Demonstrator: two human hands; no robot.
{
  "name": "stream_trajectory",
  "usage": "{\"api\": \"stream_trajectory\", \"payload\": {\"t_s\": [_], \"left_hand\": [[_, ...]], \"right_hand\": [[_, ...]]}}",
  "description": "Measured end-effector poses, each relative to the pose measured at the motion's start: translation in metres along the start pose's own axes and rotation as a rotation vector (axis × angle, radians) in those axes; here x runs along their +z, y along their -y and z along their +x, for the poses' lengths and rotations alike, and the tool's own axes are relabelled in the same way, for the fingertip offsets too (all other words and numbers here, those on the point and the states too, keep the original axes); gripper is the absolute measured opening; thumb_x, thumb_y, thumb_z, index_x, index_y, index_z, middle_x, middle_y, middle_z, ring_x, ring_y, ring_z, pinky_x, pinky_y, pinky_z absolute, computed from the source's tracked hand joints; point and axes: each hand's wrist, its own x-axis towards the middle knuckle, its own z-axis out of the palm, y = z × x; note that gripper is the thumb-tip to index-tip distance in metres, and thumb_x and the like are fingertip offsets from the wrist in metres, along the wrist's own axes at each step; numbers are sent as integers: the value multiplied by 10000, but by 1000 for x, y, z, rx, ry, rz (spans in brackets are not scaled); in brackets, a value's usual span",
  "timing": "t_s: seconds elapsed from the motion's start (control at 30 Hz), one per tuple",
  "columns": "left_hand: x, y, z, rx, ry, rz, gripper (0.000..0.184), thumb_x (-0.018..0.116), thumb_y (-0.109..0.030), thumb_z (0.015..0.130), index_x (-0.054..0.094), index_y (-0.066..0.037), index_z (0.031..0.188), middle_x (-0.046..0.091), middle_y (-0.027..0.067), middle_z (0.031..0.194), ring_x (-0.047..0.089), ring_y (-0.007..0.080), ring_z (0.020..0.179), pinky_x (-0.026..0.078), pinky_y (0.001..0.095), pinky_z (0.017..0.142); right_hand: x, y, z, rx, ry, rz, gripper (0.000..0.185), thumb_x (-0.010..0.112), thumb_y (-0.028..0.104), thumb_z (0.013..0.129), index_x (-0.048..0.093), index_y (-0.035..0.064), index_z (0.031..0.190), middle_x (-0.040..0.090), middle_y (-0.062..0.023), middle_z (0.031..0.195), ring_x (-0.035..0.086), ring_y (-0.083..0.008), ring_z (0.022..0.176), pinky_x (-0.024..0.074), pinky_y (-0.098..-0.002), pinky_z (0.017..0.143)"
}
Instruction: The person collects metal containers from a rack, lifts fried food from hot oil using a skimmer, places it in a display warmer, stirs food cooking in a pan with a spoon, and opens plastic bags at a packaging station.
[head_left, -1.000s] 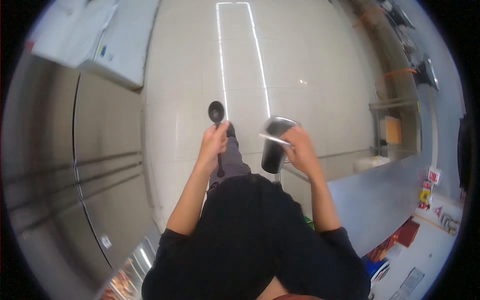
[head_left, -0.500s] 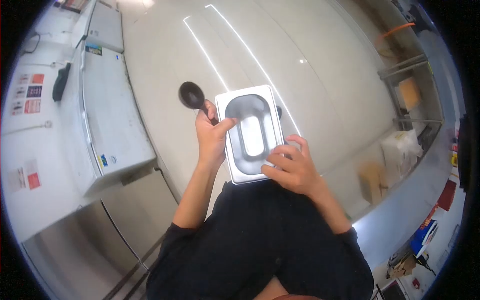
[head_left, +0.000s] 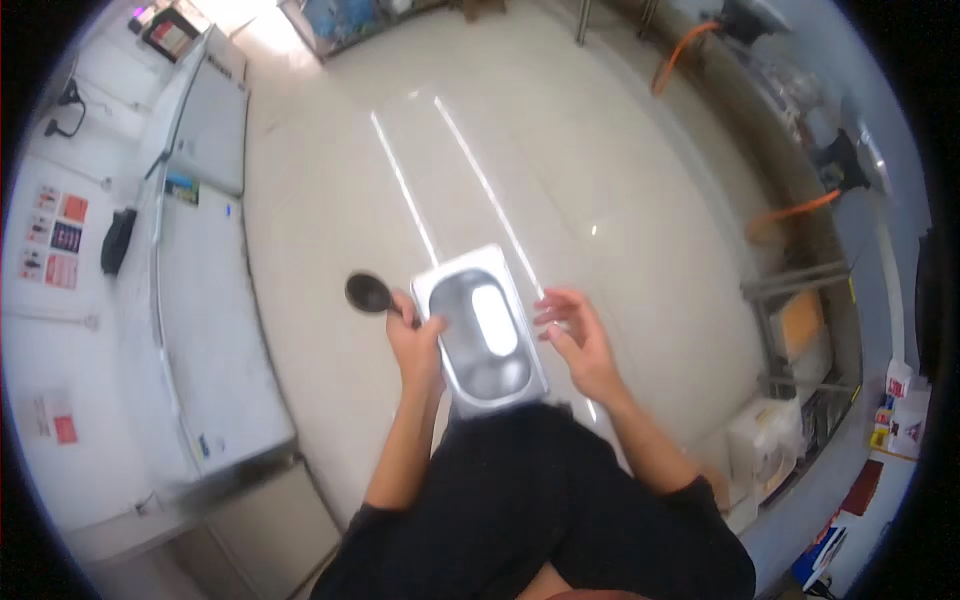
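Observation:
A shiny rectangular metal pan (head_left: 483, 376) is held up in front of my dark clothing, its hollow facing me and looking bare. My left hand (head_left: 413, 350) is closed on the pan's left edge, thumb over the rim. The same hand also grips a black ladle (head_left: 369, 292), whose round bowl sticks out to the left; the rest of its handle is hidden behind the hand and pan. Just beyond the pan's right edge, my right hand (head_left: 585, 352) is open with bent fingers apart, holding nothing.
White chest freezers (head_left: 215, 310) line the left wall. Pale glossy floor (head_left: 330, 200) stretches ahead. On the right is a metal shelf (head_left: 800, 280) with a white plastic bag (head_left: 770, 435); orange hoses (head_left: 795, 212) hang above it.
My right hand has come off the pan to its right side. The pan and ladle, still in my left hand, sit lower in view and tilt more. My view has shifted further up the floor.

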Motion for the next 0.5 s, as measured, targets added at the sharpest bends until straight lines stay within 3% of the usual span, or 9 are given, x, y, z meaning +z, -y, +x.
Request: {"api": "stream_trajectory", "payload": {"t_s": [0.07,0.13,0.23,0.33,0.43,0.5], "left_hand": [[36,12,54,-45,51,-55,396,559,75,589,296,-152,781,288,-26,777,333,71,708,332,205,629],[67,29,105,-58,123,-33,394,550,84,598,294,-154,779,321,-22,767,376,79,705,377,214,628],[130,48,179,-90,226,-6,387,535,101,620,288,-153,775,368,-16,753,428,91,692,415,223,621],[214,50,256,-220,332,-69,396,551,102,605,299,-152,775,356,-22,741,413,90,694,382,224,628],[293,54,328,-112,424,85,367,579,78,615,317,-142,750,364,-22,734,392,72,648,355,219,563],[342,69,374,-81,495,132,373,597,77,608,326,-145,738,346,-32,705,371,64,615,329,216,542]], "right_hand": [[-21,-23,70,36,-135,95,342,482,180,963,392,55,1268,526,-81,1143,518,-156,1020,450,-316,866],[-41,-38,125,132,-52,-162,243,438,232,989,485,62,1155,528,-62,1145,499,-163,1068,416,-308,911],[-81,-41,193,17,-248,-222,254,433,271,993,529,72,1120,528,-53,1159,488,-182,1117,392,-322,952],[-130,-8,262,94,-396,-70,276,422,285,998,524,83,1155,528,-59,1168,490,-193,1130,396,-344,955],[-176,2,317,212,-392,110,288,419,299,998,503,83,1169,529,-63,1164,483,-179,1124,405,-355,939],[-211,7,359,197,-567,261,317,403,308,1003,490,70,1192,529,-66,1175,481,-175,1126,399,-347,948]]}}
